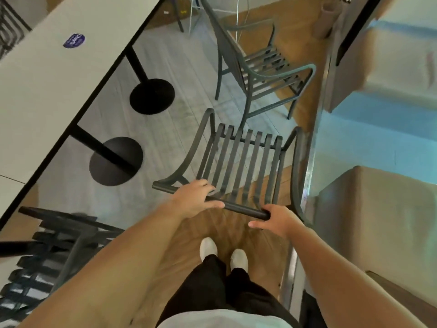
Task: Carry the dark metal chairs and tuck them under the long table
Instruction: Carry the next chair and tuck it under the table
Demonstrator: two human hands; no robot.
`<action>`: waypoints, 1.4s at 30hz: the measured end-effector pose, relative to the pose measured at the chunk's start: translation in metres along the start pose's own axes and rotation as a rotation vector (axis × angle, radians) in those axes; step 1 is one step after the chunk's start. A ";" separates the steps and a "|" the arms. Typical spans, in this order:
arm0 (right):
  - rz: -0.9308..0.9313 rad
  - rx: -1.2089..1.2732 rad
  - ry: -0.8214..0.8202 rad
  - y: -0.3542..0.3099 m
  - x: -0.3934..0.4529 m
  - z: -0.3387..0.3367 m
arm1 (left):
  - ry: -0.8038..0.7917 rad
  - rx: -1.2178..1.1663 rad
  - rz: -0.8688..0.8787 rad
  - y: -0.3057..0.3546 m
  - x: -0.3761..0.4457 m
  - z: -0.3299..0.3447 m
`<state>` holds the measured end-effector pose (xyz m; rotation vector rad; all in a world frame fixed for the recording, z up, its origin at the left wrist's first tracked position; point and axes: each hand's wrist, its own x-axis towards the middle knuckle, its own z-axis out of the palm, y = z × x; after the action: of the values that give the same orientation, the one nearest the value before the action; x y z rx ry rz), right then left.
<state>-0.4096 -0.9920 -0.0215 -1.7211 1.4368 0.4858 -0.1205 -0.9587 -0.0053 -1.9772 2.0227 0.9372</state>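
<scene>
A dark metal chair (238,159) with a slatted seat stands right in front of me, its back rail nearest. My left hand (197,197) grips the left part of that top rail. My right hand (274,220) holds the rail's right end, fingers curled round it. The long white table (47,74) with a black edge runs diagonally on the left, on black posts with round bases (152,95). A second dark chair (260,67) stands farther off, beyond the one I hold. A third chair (54,252) sits at the lower left beside the table.
A glass partition with a metal frame (309,162) runs close along the right of the held chair. Beyond it are tan upholstered seats (378,221). A purple sticker (74,40) lies on the table top. My white shoes (223,254) stand on wood flooring; grey floor lies under the table.
</scene>
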 end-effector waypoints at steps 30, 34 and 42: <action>0.128 -0.333 0.082 -0.028 0.034 0.025 | -0.016 0.196 -0.111 -0.050 0.014 0.044; 0.062 -0.392 0.039 -0.022 0.034 0.025 | -0.018 0.159 -0.167 -0.040 -0.004 0.060; -0.108 -0.597 -0.015 -0.020 0.043 0.004 | -0.029 0.096 -0.359 -0.022 -0.028 0.089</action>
<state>-0.3782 -1.0153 -0.0492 -2.2365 1.2503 0.9341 -0.1235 -0.8864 -0.0680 -2.1581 1.5866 0.7673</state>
